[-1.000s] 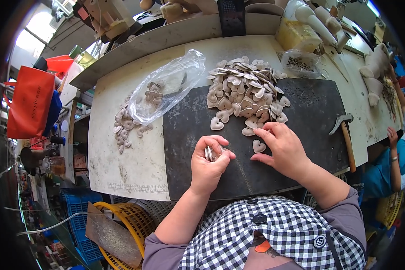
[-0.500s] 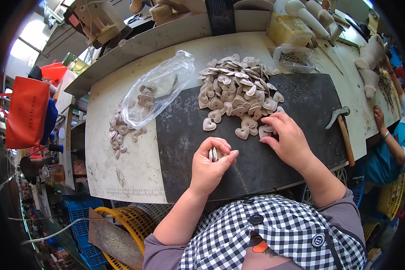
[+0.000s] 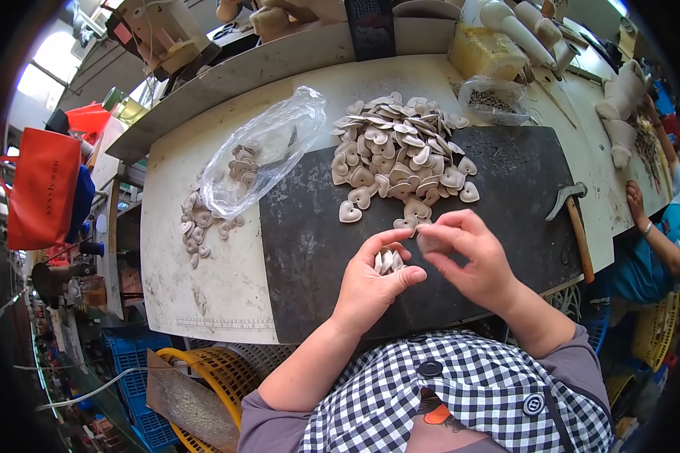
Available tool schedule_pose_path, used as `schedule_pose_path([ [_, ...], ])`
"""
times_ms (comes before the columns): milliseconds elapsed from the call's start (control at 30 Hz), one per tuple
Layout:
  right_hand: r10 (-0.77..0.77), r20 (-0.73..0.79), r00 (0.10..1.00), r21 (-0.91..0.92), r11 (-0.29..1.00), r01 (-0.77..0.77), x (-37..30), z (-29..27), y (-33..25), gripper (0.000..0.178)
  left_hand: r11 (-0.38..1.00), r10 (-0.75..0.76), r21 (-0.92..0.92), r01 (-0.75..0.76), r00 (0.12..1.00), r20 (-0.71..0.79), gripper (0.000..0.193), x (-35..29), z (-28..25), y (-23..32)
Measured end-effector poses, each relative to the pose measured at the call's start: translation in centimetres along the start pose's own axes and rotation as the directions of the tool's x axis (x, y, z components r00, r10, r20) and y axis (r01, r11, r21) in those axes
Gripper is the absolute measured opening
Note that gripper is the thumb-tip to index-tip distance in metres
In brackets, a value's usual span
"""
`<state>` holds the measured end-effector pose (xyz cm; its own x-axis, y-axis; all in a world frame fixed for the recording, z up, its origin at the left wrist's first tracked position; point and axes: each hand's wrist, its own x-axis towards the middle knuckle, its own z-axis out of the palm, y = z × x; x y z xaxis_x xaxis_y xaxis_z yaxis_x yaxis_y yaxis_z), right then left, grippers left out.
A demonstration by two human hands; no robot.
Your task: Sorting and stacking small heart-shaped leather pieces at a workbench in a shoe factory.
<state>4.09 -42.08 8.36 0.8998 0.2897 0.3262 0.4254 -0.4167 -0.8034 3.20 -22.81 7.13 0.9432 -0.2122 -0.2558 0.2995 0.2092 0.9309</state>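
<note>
A large heap of beige padded heart pieces [image 3: 400,147], several with a small hole, lies on the black mat [image 3: 310,249]. My left hand [image 3: 370,283] curls around several of these hearts [image 3: 389,261], stacked in its palm. Close beside it, my right hand [image 3: 467,253] pinches one heart [image 3: 429,243] between thumb and fingers, partly hidden by them. Both hands are above the mat, just in front of the heap. To the left, a clear plastic bag [image 3: 279,143] with some hearts in it lies beside a smaller group of hearts [image 3: 196,226].
A hammer [image 3: 576,226] lies at the mat's right edge. Behind it are a bag of small metal bits [image 3: 495,98] and a yellowish block [image 3: 483,53]. A co-worker's arm [image 3: 653,234] rests at the far right. A yellow basket [image 3: 227,377] stands below the table's left front.
My right hand has picked a heart off the front of the heap and brought it left to my left hand. My left hand has moved right and its fingers have opened somewhat around its stack.
</note>
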Motion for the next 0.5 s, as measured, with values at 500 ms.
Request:
schedule_pose_path([
  [500, -0.404, 0.043, 0.914, -0.257, 0.88, 0.401, 1.8, 1.5, -0.8, 0.057, 0.928, -0.197, -0.318, 0.195, 0.98, 0.025, 0.03, -1.5, -2.2, -0.4],
])
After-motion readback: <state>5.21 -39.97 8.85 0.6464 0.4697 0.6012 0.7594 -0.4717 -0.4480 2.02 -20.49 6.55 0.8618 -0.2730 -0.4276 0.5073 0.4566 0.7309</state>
